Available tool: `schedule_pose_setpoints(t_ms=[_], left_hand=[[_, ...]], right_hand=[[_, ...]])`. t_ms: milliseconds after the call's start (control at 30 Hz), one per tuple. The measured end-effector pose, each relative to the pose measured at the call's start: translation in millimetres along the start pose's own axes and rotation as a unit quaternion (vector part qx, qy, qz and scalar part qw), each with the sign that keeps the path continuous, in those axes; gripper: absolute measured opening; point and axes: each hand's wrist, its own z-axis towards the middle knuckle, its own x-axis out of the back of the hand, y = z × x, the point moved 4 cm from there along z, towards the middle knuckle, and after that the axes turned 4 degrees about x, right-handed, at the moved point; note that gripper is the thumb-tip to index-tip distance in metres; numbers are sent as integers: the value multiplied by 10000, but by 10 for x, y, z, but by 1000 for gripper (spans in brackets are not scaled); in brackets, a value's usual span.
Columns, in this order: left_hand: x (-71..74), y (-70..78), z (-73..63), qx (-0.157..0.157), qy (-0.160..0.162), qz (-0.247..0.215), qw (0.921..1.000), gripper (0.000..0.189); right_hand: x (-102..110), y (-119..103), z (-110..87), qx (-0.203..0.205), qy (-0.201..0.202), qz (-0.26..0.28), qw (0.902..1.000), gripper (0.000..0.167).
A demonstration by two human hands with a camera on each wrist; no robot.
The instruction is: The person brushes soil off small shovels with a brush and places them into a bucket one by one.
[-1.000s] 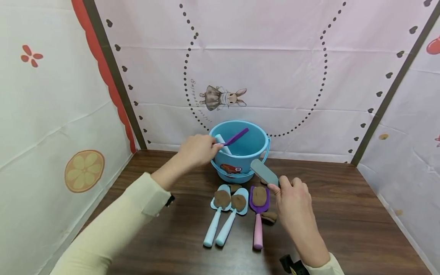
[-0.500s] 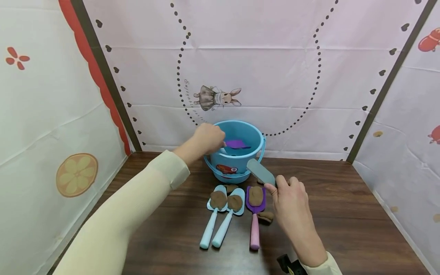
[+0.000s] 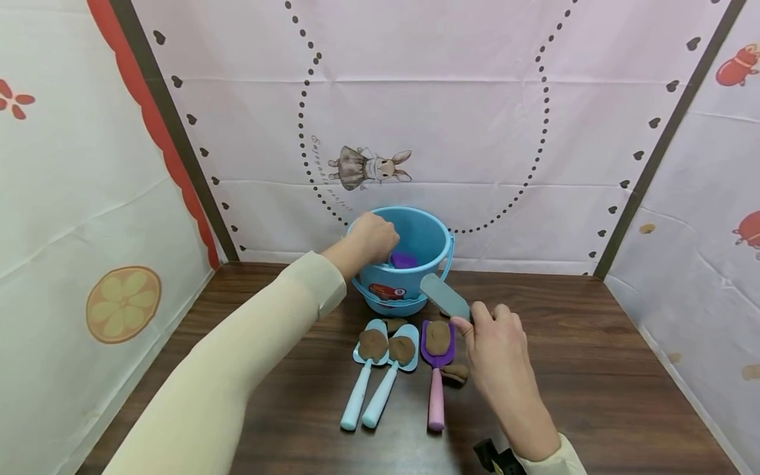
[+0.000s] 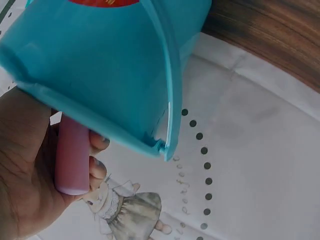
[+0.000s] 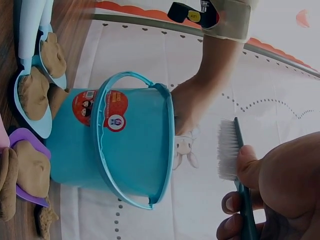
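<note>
In the head view, my left hand [image 3: 371, 239] is over the left side of a blue bucket [image 3: 388, 277]. It grips the pink handle [image 4: 73, 155] of a toy shovel, whose purple blade [image 3: 405, 259] points down inside the bucket. My right hand [image 3: 497, 353] stays in front of the bucket, to its right, and holds a brush [image 3: 444, 295]. In the right wrist view, the brush's white bristles [image 5: 227, 150] face the bucket, with the thumb pressed on its back.
Two light blue shovels [image 3: 356, 396] and a purple one with a pink handle [image 3: 436, 399] lie on the brown table [image 3: 285, 402], brown sand lumps on their blades. Another lump [image 3: 454, 374] sits beside the purple shovel. Printed cloth walls [image 3: 475, 132] enclose the table.
My left hand has moved over the bucket's rim, and the purple blade has swung down into the bucket. The right hand keeps its grip on the brush. The head view has shifted slightly.
</note>
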Motion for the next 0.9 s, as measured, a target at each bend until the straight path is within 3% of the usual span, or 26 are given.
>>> schedule_pose_setpoints(t_ms=[267, 467, 667, 900], left_hand=[[-55, 57, 39, -95, -481, -6, 9988, 18], [-53, 83, 69, -40, -786, -418, 9960, 24], [-59, 88, 79, 56, -848, -772, 9934, 24], [-41, 104, 80, 82, -815, -881, 9927, 26]], right_hand=[[-40, -15, -2, -18, -148, -20, 9999, 31], [-37, -13, 0, -32, -112, -35, 9999, 32], [-35, -9, 6, -38, -135, -38, 9999, 31], [-42, 9, 12, -157, -269, -9, 9995, 32]])
